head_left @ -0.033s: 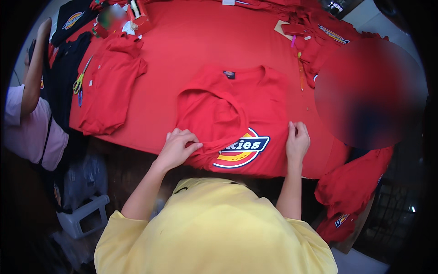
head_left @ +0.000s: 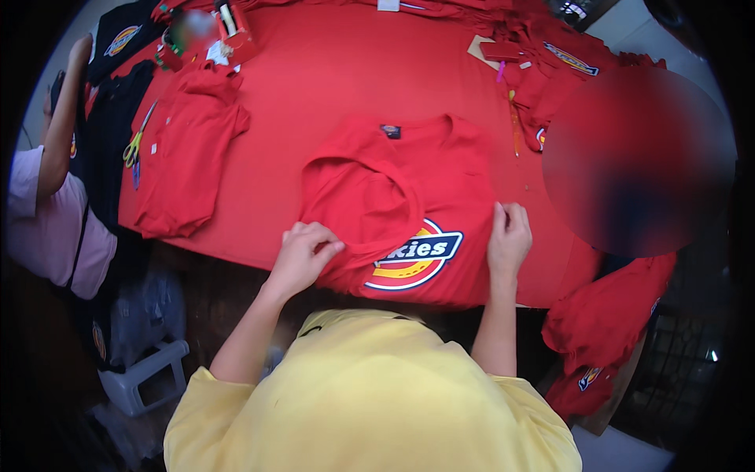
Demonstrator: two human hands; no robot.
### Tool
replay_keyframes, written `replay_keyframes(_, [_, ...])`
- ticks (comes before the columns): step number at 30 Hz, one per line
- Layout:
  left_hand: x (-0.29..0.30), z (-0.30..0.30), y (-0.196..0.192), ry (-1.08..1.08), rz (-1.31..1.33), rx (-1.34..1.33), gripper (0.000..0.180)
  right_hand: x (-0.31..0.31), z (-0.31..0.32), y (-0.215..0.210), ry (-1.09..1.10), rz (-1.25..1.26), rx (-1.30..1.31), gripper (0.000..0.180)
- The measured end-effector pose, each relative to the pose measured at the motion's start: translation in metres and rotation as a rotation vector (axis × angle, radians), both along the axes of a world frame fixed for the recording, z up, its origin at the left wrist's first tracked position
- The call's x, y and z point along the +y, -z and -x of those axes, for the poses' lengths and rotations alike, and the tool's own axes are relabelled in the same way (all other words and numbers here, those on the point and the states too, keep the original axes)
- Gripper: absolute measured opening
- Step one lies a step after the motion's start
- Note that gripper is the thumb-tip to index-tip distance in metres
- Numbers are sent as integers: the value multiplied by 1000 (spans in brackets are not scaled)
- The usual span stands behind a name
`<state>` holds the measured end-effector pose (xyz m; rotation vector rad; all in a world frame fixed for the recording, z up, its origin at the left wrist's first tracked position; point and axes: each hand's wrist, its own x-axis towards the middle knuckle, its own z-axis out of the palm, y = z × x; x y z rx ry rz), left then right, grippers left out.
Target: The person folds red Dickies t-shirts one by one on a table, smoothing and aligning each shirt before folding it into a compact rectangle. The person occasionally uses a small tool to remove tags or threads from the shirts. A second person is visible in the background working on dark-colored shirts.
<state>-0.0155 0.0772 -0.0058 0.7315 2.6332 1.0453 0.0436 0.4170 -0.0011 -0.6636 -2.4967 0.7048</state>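
A red T-shirt [head_left: 460,181] lies in front of me near the table's close edge, with a colourful oval print across its lower front and a dark label at the neckline. Its left part is turned over, so a sleeve or armhole band [head_left: 410,189] makes a loop over the print. My left hand [head_left: 303,256] is closed, pinching fabric at the shirt's left near corner. On the opposite side, my right hand [head_left: 510,236] pinches the shirt's right edge between thumb and fingers.
Left on the red table [head_left: 314,63] lie a folded red garment [head_left: 189,149], yellow-handled scissors [head_left: 132,151] and dark garments [head_left: 118,118]. A co-worker [head_left: 63,212] sits there. Red garments [head_left: 570,59] pile up far right; others [head_left: 605,322] hang near right. A grey stool [head_left: 145,377] stands below left.
Both hands keep their pinch on the shirt. My right hand has lifted very slightly with the shirt's edge, and the whole view has shifted a little.
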Motion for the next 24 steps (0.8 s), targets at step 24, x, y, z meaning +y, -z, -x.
replay_keyframes(24, [36, 3, 32, -9, -74, -46, 39, -49, -14, 25, -758, -31, -88, 17])
